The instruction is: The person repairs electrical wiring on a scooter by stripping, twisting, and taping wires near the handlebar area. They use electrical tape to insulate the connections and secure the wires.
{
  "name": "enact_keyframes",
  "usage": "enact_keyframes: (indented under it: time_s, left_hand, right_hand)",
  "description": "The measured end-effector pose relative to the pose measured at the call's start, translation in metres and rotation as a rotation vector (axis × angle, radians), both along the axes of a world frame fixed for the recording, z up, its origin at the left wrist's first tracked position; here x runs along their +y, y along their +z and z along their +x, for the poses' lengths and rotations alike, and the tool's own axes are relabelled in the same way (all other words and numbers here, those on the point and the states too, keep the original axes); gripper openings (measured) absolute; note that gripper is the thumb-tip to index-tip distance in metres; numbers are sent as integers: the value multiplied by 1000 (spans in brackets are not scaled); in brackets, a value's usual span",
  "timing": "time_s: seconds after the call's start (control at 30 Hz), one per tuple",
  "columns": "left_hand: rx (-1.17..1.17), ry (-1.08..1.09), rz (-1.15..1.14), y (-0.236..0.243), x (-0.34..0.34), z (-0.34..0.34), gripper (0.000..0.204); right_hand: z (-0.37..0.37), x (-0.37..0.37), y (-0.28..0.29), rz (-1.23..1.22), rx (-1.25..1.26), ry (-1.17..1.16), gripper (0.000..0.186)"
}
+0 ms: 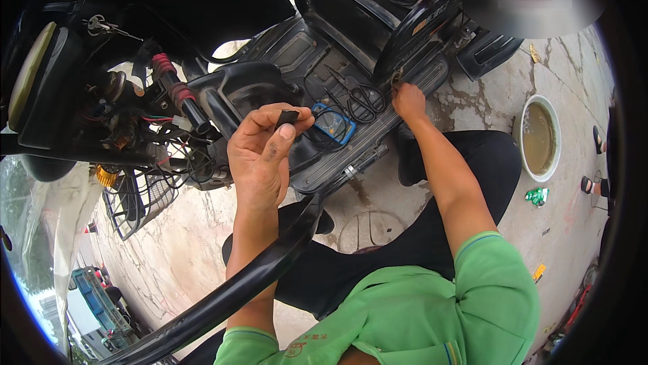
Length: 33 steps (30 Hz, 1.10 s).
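Note:
Raised in front of the scooter, my left hand [260, 155] pinches a small flat black piece [287, 118] between thumb and fingers; I cannot tell its kind. My right hand [409, 103] reaches to the right edge of the scooter's footboard [324, 174], by the seat base. Its fingers are curled in, and whatever they hold is hidden. Between the hands, a blue-framed multimeter [334, 124] lies on the footboard with dark leads beside it. Black-handled scissors [362, 103] lie just beyond the meter.
On the left, the scooter's front is opened up, with exposed wires [162, 122], a red-banded tube [177, 88] and hanging keys [101, 25]. A curved black bar [270, 264] crosses below my left forearm. A white basin [555, 139] of murky water stands right, near a crumpled green packet [537, 196].

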<state>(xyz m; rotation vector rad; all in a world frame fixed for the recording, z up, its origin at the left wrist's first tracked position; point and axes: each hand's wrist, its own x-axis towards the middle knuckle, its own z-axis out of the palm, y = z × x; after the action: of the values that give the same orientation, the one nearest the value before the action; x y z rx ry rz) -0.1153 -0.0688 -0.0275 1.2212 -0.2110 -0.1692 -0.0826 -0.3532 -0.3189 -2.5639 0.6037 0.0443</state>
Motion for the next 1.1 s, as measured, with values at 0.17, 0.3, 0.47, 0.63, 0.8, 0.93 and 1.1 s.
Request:
enact_keyframes:
  time_s: [0.17,0.3,0.47,0.63,0.8,0.93,1.1]
  left_hand:
    - [0,43,6,8,2,-7,18]
    - [-94,73,58,14,8,-11,16]
    - [-289,111,360,13,20,-10,13]
    - [-354,129,350,22,24,-11,11]
    - [-233,175,243,35,27,-15,16]
    - [-258,250,323,38,37,-18,13]
    - [-268,353,370,39,48,-20,10]
  right_hand:
    - [-10,-4,-9,122,-205,-53,18]
    - [-15,16,39,295,-279,-110,22]
    - [-39,90,226,1146,-405,229,19]
    - [-26,120,328,917,-727,743,44]
    - [-5,134,339,912,-709,916,44]
    - [1,147,337,967,-692,946,41]
    - [6,156,334,987,-730,972,39]
